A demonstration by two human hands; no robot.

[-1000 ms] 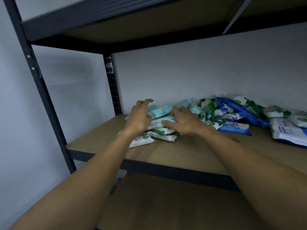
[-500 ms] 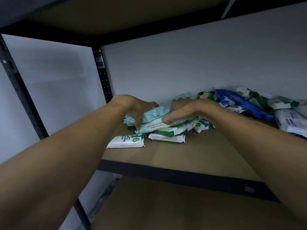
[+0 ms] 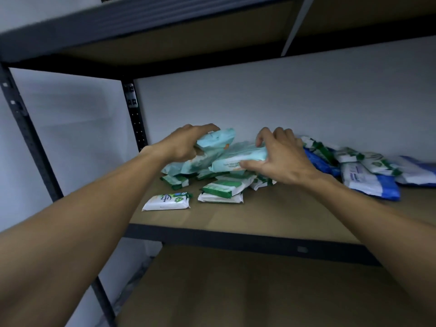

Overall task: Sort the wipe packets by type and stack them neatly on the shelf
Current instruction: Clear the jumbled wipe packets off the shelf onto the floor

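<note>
left hand [image 3: 182, 145], right hand [image 3: 282, 160] raised teal packets [image 3: 232, 158] above green packets [image 3: 223, 188].

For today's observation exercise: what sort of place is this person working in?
Probably a storeroom or stockroom: a dark metal rack with bare board shelves against a plain wall, and many wipe packets heaped in bulk on one shelf.

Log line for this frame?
left hand: grips upper teal packet | right hand: grips lower teal packet | shelf: unsorted pile
</note>
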